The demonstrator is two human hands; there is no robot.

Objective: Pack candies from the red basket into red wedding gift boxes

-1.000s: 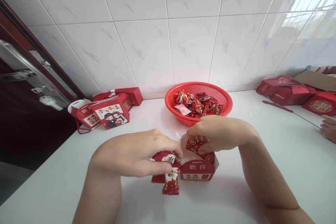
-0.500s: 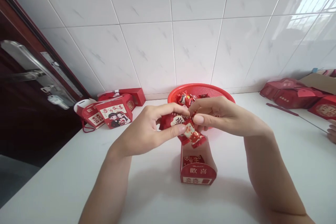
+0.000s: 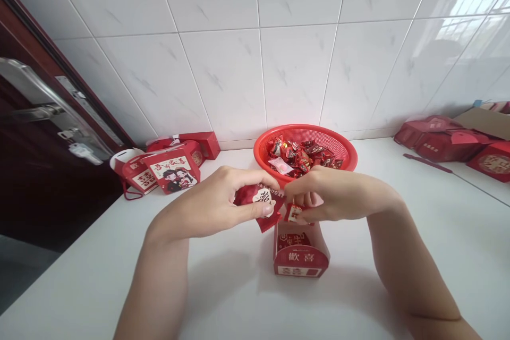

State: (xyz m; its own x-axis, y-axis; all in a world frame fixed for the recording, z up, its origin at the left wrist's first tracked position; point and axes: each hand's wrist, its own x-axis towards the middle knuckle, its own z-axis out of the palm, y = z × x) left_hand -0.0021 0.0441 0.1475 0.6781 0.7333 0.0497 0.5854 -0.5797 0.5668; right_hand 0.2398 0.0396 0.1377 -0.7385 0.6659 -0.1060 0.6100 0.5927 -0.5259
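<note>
My left hand [image 3: 227, 196] is closed around a larger red candy packet [image 3: 261, 203], thumb across its cream label. Between the thumb and fingers of my right hand [image 3: 338, 194] is a small red-and-cream wrapped candy [image 3: 295, 213], partly covered by the fingers. Both hands hover over the back part of an open red box [image 3: 300, 263] with white Chinese characters on its rounded front. Inside that box lies a dark red packet [image 3: 292, 239]. Behind my hands stands a red plastic basket [image 3: 261, 143] with several wrapped candies [image 3: 306, 156] in it.
At the left, several red gift boxes [image 3: 175, 170] stand by the wall, near a dark door with a metal handle [image 3: 51, 111]. More red boxes [image 3: 446, 141] and an open cardboard box [image 3: 486, 123] are at the right. A thin dark stick [image 3: 430, 163] lies before them.
My right hand has drawn the small candy away from the left hand's packet and lowered it toward the box. The basket's contents show more. Another person's hand at the right edge has left view.
</note>
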